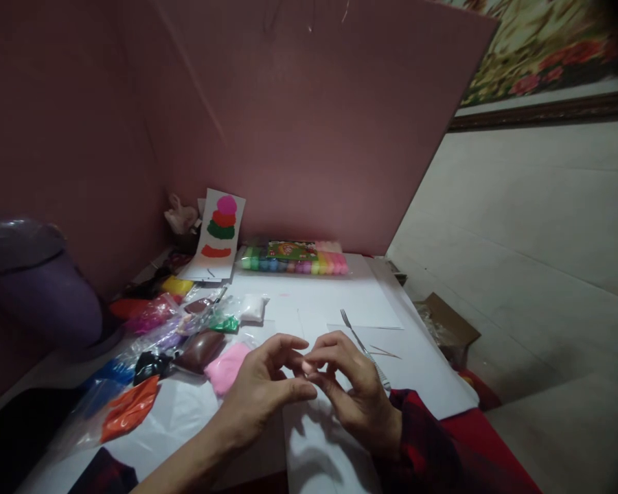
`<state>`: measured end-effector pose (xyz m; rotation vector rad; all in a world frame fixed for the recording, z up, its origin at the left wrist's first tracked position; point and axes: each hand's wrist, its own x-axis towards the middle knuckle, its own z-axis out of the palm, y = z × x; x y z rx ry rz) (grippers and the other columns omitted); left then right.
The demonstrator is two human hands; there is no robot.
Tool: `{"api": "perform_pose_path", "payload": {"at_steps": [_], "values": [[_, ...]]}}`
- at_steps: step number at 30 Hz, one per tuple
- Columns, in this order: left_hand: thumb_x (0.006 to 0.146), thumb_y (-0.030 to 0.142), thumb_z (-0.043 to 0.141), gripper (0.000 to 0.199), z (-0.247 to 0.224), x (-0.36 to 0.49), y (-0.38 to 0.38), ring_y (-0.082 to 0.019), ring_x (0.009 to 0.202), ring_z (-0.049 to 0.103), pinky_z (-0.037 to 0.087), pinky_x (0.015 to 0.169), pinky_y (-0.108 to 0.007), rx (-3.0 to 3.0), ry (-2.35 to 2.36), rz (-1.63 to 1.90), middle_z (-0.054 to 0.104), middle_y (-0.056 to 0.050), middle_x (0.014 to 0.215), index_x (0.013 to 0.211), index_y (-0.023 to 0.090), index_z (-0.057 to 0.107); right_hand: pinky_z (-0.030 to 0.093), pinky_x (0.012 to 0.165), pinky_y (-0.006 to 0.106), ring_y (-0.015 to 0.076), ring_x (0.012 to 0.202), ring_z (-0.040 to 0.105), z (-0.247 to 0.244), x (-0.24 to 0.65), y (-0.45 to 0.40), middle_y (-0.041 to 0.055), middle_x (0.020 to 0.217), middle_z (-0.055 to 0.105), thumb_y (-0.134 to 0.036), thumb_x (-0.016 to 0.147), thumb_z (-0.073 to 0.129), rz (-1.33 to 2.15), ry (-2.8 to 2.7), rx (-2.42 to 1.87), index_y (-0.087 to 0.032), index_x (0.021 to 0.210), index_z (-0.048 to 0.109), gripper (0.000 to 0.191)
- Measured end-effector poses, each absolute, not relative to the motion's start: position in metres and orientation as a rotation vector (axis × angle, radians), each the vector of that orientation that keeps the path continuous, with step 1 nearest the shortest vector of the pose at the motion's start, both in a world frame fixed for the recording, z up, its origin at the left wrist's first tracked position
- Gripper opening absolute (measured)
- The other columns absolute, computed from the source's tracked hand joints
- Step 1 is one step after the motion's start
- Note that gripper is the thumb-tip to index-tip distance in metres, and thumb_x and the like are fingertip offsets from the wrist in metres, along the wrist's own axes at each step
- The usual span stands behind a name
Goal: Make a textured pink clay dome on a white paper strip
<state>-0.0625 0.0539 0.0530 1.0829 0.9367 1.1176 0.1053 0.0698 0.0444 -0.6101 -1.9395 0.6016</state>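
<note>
My right hand (pixel 354 387) pinches a small pale pink piece of clay (pixel 307 368) between thumb and fingertips. Opposite it, my left hand (pixel 257 384) is curved, its thumb and fingers apart, with the fingertips close to the piece; whether they touch it I cannot tell. Both hands are held above the white sheet on the table. Just left of my left hand lies a bag of pink clay (pixel 228 367). A metal fork (pixel 358 336) rests beyond my right hand, partly hidden by it, beside thin wooden sticks (pixel 385 352).
Bags of coloured clay, among them orange (pixel 130 409), brown (pixel 200 351) and white (pixel 253 307), crowd the left side. At the back stand a painted card (pixel 217 237) and a pack of coloured clay (pixel 294 259). A purple bin (pixel 44 288) is far left, a cardboard box (pixel 450 326) at right.
</note>
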Motion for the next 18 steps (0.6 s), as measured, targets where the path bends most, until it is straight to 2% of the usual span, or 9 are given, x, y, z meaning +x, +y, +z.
{"api": "perform_pose_path", "payload": {"at_steps": [3,5,8,11,15,18], "values": [[0.055,0.014,0.082,0.047,0.0541,-0.0635,0.0511,-0.015,0.073,0.06,0.045,0.063,-0.026,1.19,0.986,1.202,0.069,-0.001,0.08,0.098,0.02,0.064,0.051,0.054,0.025,0.0149,0.073,0.057,0.0439,0.1065,0.0698,0.0054,0.087,0.058,-0.019,0.089,0.053,0.742,-1.815,-0.668,-0.02,0.095,0.061,0.01],[0.062,0.026,0.081,0.044,0.054,-0.0639,0.0513,-0.018,0.081,0.062,0.047,0.068,-0.029,1.131,0.925,1.225,0.07,-0.004,0.085,0.103,0.019,0.064,0.049,0.048,0.023,0.0139,0.07,0.057,0.0414,0.1075,0.0694,0.0047,0.086,0.057,-0.021,0.091,0.052,0.84,-1.734,-0.688,-0.02,0.095,0.06,0.01],[0.08,0.053,0.061,0.049,0.0554,-0.0645,0.055,-0.024,0.095,0.064,0.049,0.081,-0.036,0.834,0.739,1.188,0.07,-0.013,0.104,0.111,0.015,0.061,0.049,0.049,0.023,0.0141,0.071,0.058,0.0363,0.1088,0.0695,0.0047,0.089,0.057,-0.022,0.09,0.055,0.812,-1.649,-0.756,-0.021,0.101,0.059,0.012],[0.086,0.062,0.042,0.062,0.0592,-0.0668,0.0591,-0.029,0.11,0.06,0.044,0.096,-0.04,0.553,0.605,1.112,0.065,-0.018,0.118,0.112,0.01,0.062,0.05,0.057,0.026,0.0154,0.077,0.059,0.0352,0.1095,0.0704,0.0046,0.092,0.059,-0.019,0.088,0.058,0.678,-1.633,-0.818,-0.022,0.105,0.057,0.018],[0.087,0.064,0.036,0.069,0.0615,-0.0696,0.0597,-0.031,0.112,0.059,0.041,0.1,-0.041,0.41,0.553,1.078,0.065,-0.021,0.117,0.108,0.005,0.065,0.047,0.062,0.028,0.0156,0.078,0.057,0.04,0.109,0.0713,0.0036,0.086,0.06,-0.016,0.088,0.057,0.543,-1.715,-0.792,-0.021,0.095,0.06,0.01],[0.087,0.063,0.038,0.065,0.0592,-0.0675,0.0574,-0.029,0.102,0.064,0.043,0.098,-0.041,0.423,0.561,1.075,0.069,-0.018,0.106,0.103,0.006,0.067,0.047,0.058,0.026,0.0151,0.076,0.056,0.0407,0.1082,0.072,0.0042,0.088,0.059,-0.013,0.087,0.058,0.486,-1.791,-0.747,-0.022,0.096,0.063,0.013]]}}
